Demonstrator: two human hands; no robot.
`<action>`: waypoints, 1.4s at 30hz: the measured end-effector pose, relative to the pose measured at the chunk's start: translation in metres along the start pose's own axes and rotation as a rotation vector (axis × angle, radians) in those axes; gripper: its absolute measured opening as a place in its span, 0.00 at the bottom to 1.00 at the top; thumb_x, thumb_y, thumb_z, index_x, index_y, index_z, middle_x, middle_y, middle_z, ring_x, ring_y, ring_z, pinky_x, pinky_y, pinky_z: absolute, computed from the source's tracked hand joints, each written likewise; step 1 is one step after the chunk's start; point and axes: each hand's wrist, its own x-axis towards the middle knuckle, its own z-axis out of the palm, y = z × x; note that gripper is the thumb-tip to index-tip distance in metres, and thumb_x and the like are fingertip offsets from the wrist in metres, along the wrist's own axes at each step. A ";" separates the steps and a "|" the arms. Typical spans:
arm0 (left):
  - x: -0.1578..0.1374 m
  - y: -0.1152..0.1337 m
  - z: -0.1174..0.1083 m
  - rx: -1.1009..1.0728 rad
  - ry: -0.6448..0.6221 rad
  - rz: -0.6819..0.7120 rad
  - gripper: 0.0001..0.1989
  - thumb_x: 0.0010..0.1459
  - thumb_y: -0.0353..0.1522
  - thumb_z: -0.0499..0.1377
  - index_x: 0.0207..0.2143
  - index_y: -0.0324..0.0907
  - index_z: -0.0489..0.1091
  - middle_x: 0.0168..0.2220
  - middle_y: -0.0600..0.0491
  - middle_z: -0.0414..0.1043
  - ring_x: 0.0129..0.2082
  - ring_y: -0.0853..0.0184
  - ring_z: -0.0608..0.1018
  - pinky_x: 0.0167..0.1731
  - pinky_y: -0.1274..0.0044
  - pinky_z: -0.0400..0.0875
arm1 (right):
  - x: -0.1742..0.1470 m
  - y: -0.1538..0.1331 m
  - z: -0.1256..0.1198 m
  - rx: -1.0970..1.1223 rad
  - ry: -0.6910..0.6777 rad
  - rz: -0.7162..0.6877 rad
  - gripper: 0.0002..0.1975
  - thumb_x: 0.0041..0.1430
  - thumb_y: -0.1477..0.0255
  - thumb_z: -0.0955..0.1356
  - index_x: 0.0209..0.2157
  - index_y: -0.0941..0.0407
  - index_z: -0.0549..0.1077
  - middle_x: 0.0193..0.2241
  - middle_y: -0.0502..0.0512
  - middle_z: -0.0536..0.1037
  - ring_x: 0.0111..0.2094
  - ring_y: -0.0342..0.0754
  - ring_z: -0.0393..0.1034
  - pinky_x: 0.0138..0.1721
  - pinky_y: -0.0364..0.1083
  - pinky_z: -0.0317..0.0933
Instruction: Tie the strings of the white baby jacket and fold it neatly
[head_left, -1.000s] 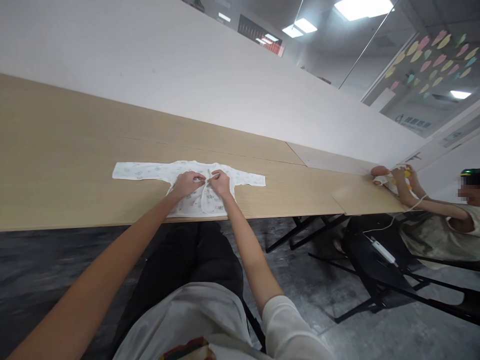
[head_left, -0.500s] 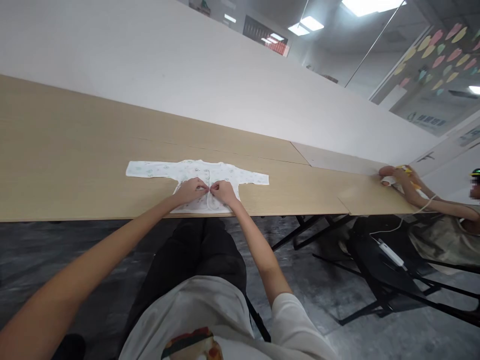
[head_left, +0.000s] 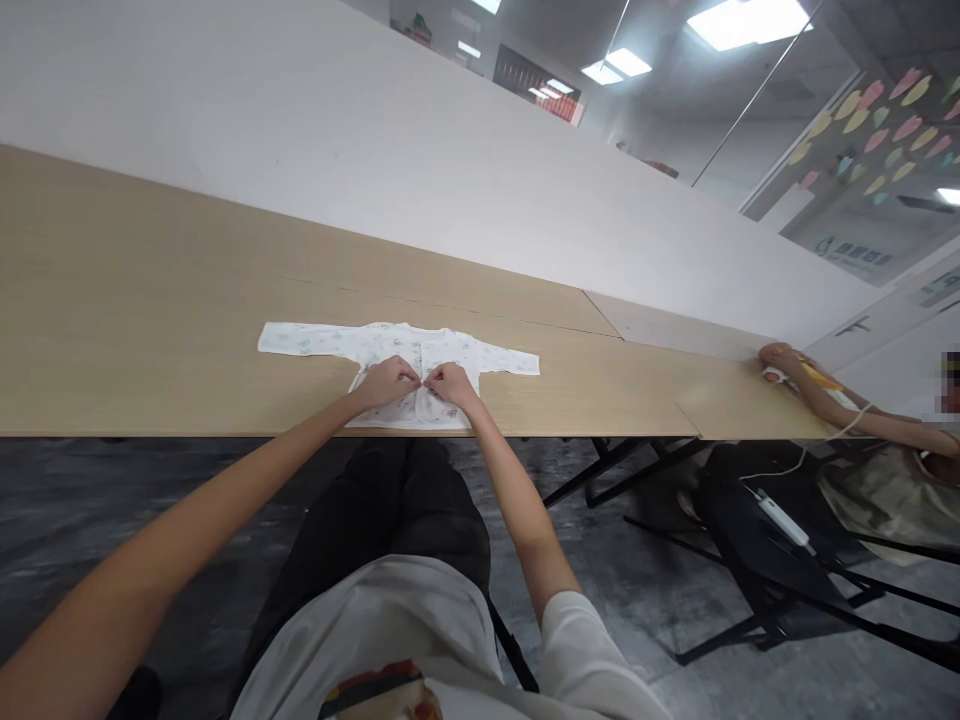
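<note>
A small white baby shirt [head_left: 390, 345] with a faint print lies spread on the wooden table, both sleeves stretched out to the sides. Its front opening runs down the middle. My left hand [head_left: 388, 384] pinches the fabric at the left edge of that opening. Just beside it, my right hand [head_left: 451, 385] pinches the right edge, the fingertips of both hands close together. What exactly lies between the fingertips is too small to make out. The lower part of the shirt reaches almost to the table's front edge.
The long wooden table [head_left: 150, 290] runs along a white partition [head_left: 360, 170] with glass above. At the far right a co-worker's hands [head_left: 784, 360] handle something white and yellow at the table. A black folding chair [head_left: 772, 540] holds a white power strip [head_left: 784, 522] with a cable.
My hands stay at the shirt's front opening, with only slight finger movement. The co-worker's hands at the far right have shifted on their item. The view has moved a little.
</note>
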 end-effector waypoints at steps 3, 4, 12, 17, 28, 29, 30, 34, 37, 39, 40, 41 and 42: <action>0.000 0.002 0.002 0.010 0.050 -0.013 0.16 0.50 0.43 0.57 0.30 0.46 0.81 0.41 0.49 0.79 0.40 0.59 0.77 0.47 0.70 0.70 | 0.000 -0.003 0.000 0.010 0.033 -0.021 0.12 0.52 0.84 0.65 0.22 0.59 0.77 0.18 0.50 0.75 0.26 0.43 0.70 0.33 0.39 0.61; 0.000 0.002 0.002 0.004 0.063 -0.012 0.16 0.50 0.43 0.57 0.31 0.45 0.81 0.41 0.48 0.79 0.40 0.59 0.77 0.46 0.70 0.70 | 0.000 -0.004 0.000 0.027 0.035 -0.019 0.12 0.51 0.84 0.65 0.23 0.59 0.77 0.18 0.49 0.75 0.26 0.43 0.70 0.33 0.39 0.61; -0.003 -0.003 0.003 -0.100 0.045 0.019 0.16 0.51 0.40 0.56 0.33 0.46 0.81 0.41 0.51 0.80 0.43 0.60 0.78 0.49 0.72 0.70 | 0.000 -0.005 -0.001 0.123 0.027 0.037 0.10 0.55 0.81 0.65 0.27 0.58 0.78 0.14 0.47 0.72 0.22 0.42 0.69 0.33 0.39 0.63; -0.002 -0.007 0.002 -0.133 0.015 0.020 0.16 0.51 0.40 0.55 0.34 0.47 0.82 0.42 0.52 0.81 0.44 0.59 0.78 0.51 0.71 0.70 | 0.000 -0.008 0.000 0.046 0.035 0.030 0.07 0.58 0.76 0.68 0.27 0.58 0.77 0.13 0.45 0.69 0.21 0.42 0.67 0.32 0.39 0.61; -0.003 -0.013 0.006 -0.153 0.082 -0.010 0.19 0.48 0.33 0.50 0.33 0.45 0.82 0.41 0.51 0.80 0.44 0.60 0.78 0.52 0.71 0.70 | 0.006 -0.007 0.004 -0.161 0.007 0.018 0.13 0.56 0.64 0.73 0.23 0.57 0.73 0.23 0.55 0.77 0.30 0.48 0.73 0.32 0.42 0.61; -0.003 -0.014 0.006 -0.156 0.091 -0.009 0.20 0.48 0.33 0.50 0.33 0.45 0.81 0.41 0.50 0.80 0.44 0.60 0.78 0.52 0.71 0.70 | 0.007 -0.008 0.007 -0.195 0.018 0.021 0.13 0.56 0.64 0.73 0.24 0.57 0.74 0.25 0.57 0.78 0.31 0.50 0.74 0.33 0.43 0.62; -0.003 -0.015 0.006 -0.158 0.098 -0.009 0.20 0.48 0.33 0.50 0.34 0.44 0.81 0.41 0.50 0.80 0.44 0.60 0.78 0.52 0.71 0.70 | 0.009 -0.009 0.009 -0.227 0.031 0.023 0.13 0.57 0.64 0.72 0.25 0.58 0.75 0.26 0.59 0.79 0.33 0.52 0.75 0.34 0.44 0.63; -0.003 -0.017 0.004 -0.150 0.106 -0.025 0.20 0.50 0.33 0.49 0.35 0.44 0.81 0.43 0.50 0.80 0.46 0.61 0.78 0.53 0.71 0.69 | 0.010 -0.014 0.013 -0.321 0.062 0.026 0.07 0.57 0.71 0.70 0.33 0.60 0.77 0.33 0.66 0.81 0.38 0.57 0.76 0.35 0.47 0.65; -0.004 -0.014 0.003 -0.144 0.093 -0.042 0.20 0.50 0.32 0.50 0.36 0.44 0.81 0.43 0.51 0.80 0.46 0.61 0.78 0.53 0.71 0.69 | 0.007 -0.014 0.007 -0.342 0.052 0.034 0.06 0.56 0.75 0.68 0.34 0.61 0.78 0.35 0.66 0.81 0.39 0.56 0.76 0.36 0.45 0.64; -0.007 -0.011 0.002 -0.140 0.082 -0.044 0.19 0.50 0.33 0.50 0.36 0.45 0.81 0.44 0.52 0.80 0.46 0.61 0.78 0.54 0.71 0.69 | 0.003 -0.012 -0.003 -0.313 0.011 0.047 0.06 0.56 0.76 0.68 0.31 0.61 0.78 0.31 0.63 0.81 0.36 0.52 0.76 0.35 0.43 0.63; -0.008 -0.010 0.002 -0.137 0.076 -0.042 0.18 0.51 0.33 0.51 0.36 0.46 0.81 0.44 0.52 0.80 0.46 0.61 0.78 0.54 0.71 0.69 | 0.001 -0.010 -0.009 -0.290 -0.021 0.057 0.07 0.56 0.76 0.67 0.28 0.60 0.78 0.28 0.61 0.80 0.33 0.50 0.75 0.34 0.42 0.63; -0.009 -0.009 0.002 -0.134 0.070 -0.040 0.18 0.52 0.34 0.51 0.36 0.46 0.81 0.44 0.52 0.80 0.47 0.61 0.78 0.54 0.71 0.69 | -0.001 -0.007 -0.015 -0.266 -0.059 0.066 0.09 0.56 0.76 0.66 0.24 0.60 0.77 0.24 0.58 0.79 0.30 0.47 0.74 0.33 0.40 0.62; -0.009 -0.009 0.002 -0.131 0.064 -0.040 0.18 0.53 0.35 0.52 0.36 0.46 0.81 0.44 0.53 0.80 0.47 0.60 0.78 0.54 0.71 0.69 | -0.002 -0.004 -0.022 -0.241 -0.095 0.072 0.11 0.56 0.76 0.66 0.21 0.60 0.75 0.21 0.56 0.77 0.28 0.45 0.72 0.32 0.39 0.61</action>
